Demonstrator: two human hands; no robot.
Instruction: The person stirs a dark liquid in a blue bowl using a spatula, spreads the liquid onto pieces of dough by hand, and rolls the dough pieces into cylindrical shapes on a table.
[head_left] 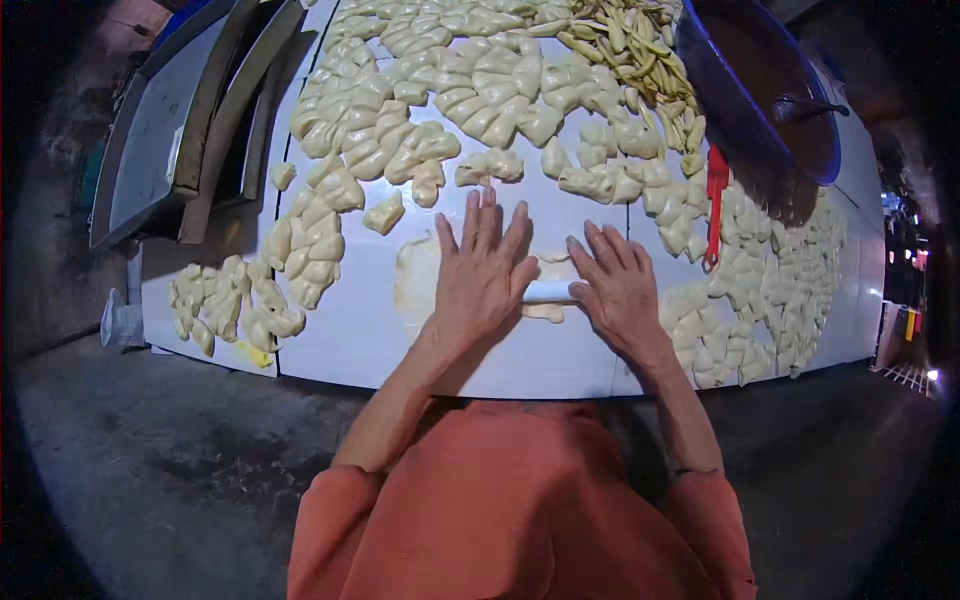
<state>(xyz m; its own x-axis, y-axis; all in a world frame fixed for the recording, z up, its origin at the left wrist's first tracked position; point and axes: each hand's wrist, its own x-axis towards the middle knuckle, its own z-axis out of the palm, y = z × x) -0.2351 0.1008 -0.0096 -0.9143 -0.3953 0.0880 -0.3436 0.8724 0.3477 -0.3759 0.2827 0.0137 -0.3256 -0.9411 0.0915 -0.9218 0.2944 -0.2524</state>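
My left hand (482,265) lies palm down with its fingers stretched out and spread, over one end of a white rolling pin (549,291). On the pin's other end rests my right hand (620,285), its fingers also extended and apart. Parts of a dough piece (543,313) show above and below the pin; the rest is hidden by the pin and hands. Beside my left hand a thin, flat sheet of dough (413,283) lies on the white table (350,340). A small dough lump (384,213) sits just beyond it.
Many shaped dough pieces (480,90) cover the table's far side and both flanks. Peeled banana-like yellow strips (625,45) are heaped far right, near a red brush-like tool (716,205). A blue basin (705,75) holds brown liquid and a dark-handled utensil. Metal trays (150,150) stand left.
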